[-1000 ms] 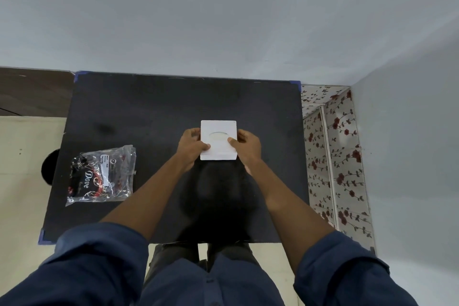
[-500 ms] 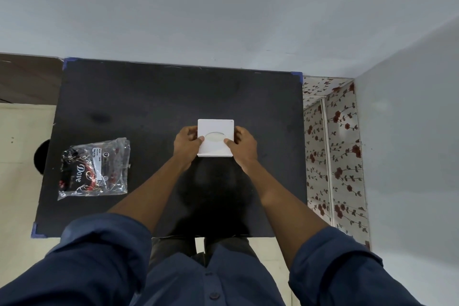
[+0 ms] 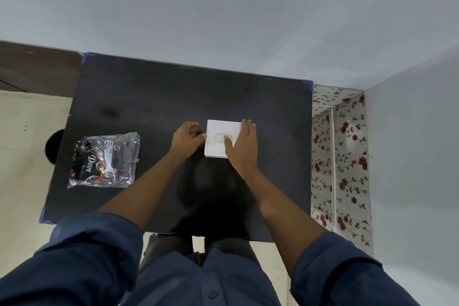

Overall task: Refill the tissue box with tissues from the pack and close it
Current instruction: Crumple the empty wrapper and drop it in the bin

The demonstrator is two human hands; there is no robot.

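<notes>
White tissue box (image 3: 218, 143) sits centre of the black table (image 3: 149, 107), lid on. My right hand (image 3: 242, 145) lies flat and spread over its 3 o'clock half, thumb at the oval slot. Left hand (image 3: 187, 138) curled, fingertips pinching the 9 o'clock edge. Tissue pack (image 3: 104, 160) unopened, well apart at 9 o'clock. I'd pin the base and pry evenly.
</notes>
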